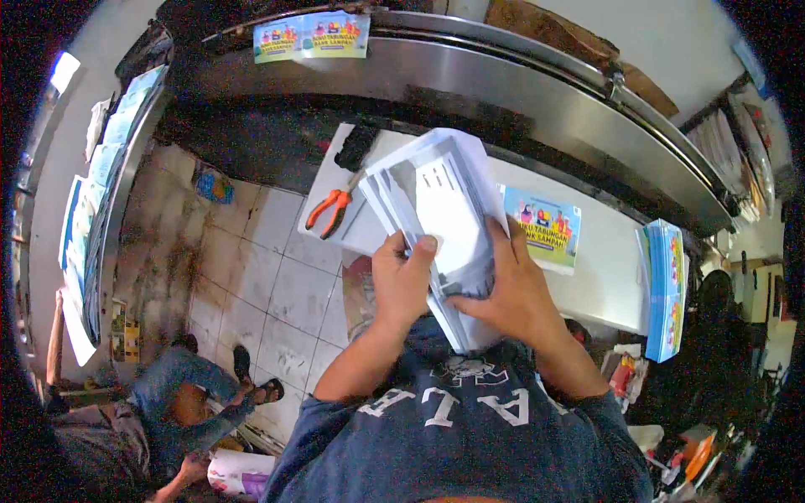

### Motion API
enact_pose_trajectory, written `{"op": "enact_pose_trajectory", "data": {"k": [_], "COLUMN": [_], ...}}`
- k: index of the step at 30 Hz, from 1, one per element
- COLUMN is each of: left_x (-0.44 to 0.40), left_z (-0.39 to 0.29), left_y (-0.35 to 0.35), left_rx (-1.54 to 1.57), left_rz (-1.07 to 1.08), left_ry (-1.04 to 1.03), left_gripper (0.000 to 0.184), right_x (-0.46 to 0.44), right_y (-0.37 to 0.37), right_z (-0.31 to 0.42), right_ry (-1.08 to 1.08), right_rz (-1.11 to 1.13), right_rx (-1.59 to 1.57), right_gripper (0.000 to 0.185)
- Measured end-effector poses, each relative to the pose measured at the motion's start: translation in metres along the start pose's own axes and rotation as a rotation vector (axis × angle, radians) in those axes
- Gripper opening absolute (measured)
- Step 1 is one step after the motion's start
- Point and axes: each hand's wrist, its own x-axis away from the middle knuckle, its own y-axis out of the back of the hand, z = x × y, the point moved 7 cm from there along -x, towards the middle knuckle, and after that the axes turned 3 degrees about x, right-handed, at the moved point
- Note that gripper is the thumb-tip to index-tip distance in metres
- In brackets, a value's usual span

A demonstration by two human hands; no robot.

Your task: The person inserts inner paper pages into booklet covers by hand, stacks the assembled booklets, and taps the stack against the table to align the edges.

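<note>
A thick stack of printed paper sheets [444,197] is held up in front of my chest, tilted, its layers fanned at the left side. My left hand [404,272] grips the stack's left edge, thumb lying on top. My right hand [507,285] clasps the right edge, fingers wrapped behind and thumb across the lower face. Below the stack is a white table [595,289]. A printed booklet cover sheet [543,226] with colourful figures lies on it, just right of my right hand. Pliers with orange handles [329,212] rest near the table's left end.
A tall pile of cover sheets [662,289] stands at the table's right end. Two covers [310,36] hang on the metal rail [503,80] ahead. More sheets [105,193] line a ledge at left. Another person [176,402] sits low at bottom left, by a white roll [239,471].
</note>
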Motion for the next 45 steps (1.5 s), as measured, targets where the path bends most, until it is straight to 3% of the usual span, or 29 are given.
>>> {"op": "enact_pose_trajectory", "data": {"k": [4, 5, 8, 9, 10, 12, 15, 18, 20, 22, 24, 27, 31, 33, 34, 36, 37, 39, 42, 45], "left_x": [-0.011, -0.014, -0.017, -0.018, -0.018, -0.019, -0.027, -0.025, -0.028, -0.027, -0.027, -0.018, -0.025, -0.034, -0.034, -0.020, -0.023, -0.023, -0.013, -0.013], "left_z": [0.008, 0.010, 0.020, 0.023, 0.025, 0.031, 0.038, 0.021, 0.030, 0.034, 0.044, 0.039, 0.039, 0.056, 0.056, 0.052, 0.062, 0.060, 0.052, 0.045], "left_y": [-0.008, -0.010, -0.009, -0.008, -0.005, -0.004, 0.005, 0.009, 0.011, 0.015, 0.015, 0.017, 0.013, 0.025, 0.026, 0.021, 0.018, 0.009, -0.009, -0.028], "left_rx": [0.285, 0.190, 0.089, 0.083, 0.082, -0.038, -0.108, -0.275, -0.274, -0.282, -0.208, -0.098, -0.333, 0.292, 0.283, 0.165, 0.216, 0.247, 0.347, 0.044], "left_rz": [0.027, 0.084, 0.177, 0.214, 0.215, 0.285, 0.226, 0.156, 0.136, 0.122, 0.179, 0.136, 0.113, 0.010, 0.017, -0.038, -0.095, -0.057, -0.040, 0.116], "left_ry": [-0.207, -0.197, -0.163, -0.143, -0.141, -0.088, -0.095, -0.280, -0.292, -0.303, -0.046, 0.099, -0.004, -0.069, -0.069, 0.119, 0.133, 0.091, 0.102, 0.073], "left_gripper": [0.032, 0.031, 0.029, 0.028, 0.028, 0.026, 0.028, 0.028, 0.028, 0.028, 0.028, 0.028, 0.027, 0.037, 0.037, 0.044, 0.028, 0.028, 0.026, 0.030], "right_x": [-0.008, -0.010, -0.016, -0.019, -0.023, -0.034, -0.049, -0.059, -0.067, -0.073, -0.075, -0.077, -0.076, -0.076, -0.077, -0.078, -0.079, -0.074, -0.070, -0.068], "right_y": [-0.002, 0.001, 0.004, 0.010, 0.010, 0.014, 0.034, 0.055, 0.063, 0.066, 0.061, 0.049, 0.031, 0.028, 0.028, 0.025, 0.027, 0.026, 0.022, 0.019], "right_z": [-0.016, -0.016, -0.034, -0.037, -0.045, -0.067, -0.096, -0.106, -0.108, -0.103, -0.098, -0.085, -0.085, -0.083, -0.084, -0.084, -0.078, -0.070, -0.063, -0.060], "right_ry": [0.013, 0.027, 0.017, 0.029, 0.027, 0.017, 0.001, -0.016, 0.068, 0.144, 0.198, 0.240, 0.246, 0.194, 0.187, 0.197, 0.207, 0.129, 0.187, 0.152], "right_rz": [0.076, 0.108, 0.058, -0.020, -0.020, -0.011, -0.070, -0.025, -0.054, 0.061, 0.074, 0.135, 0.157, 0.176, 0.170, 0.221, 0.223, 0.292, 0.258, 0.300], "right_rx": [-0.117, -0.104, 0.059, -0.005, -0.007, 0.111, 0.118, 0.137, 0.156, 0.107, 0.113, 0.077, 0.072, 0.054, 0.047, 0.064, 0.069, 0.053, 0.070, 0.083], "right_gripper": [0.100, 0.089, 0.081, 0.062, 0.062, 0.042, 0.033, 0.033, 0.033, 0.032, 0.032, 0.033, 0.034, 0.033, 0.033, 0.034, 0.034, 0.044, 0.054, 0.068]}}
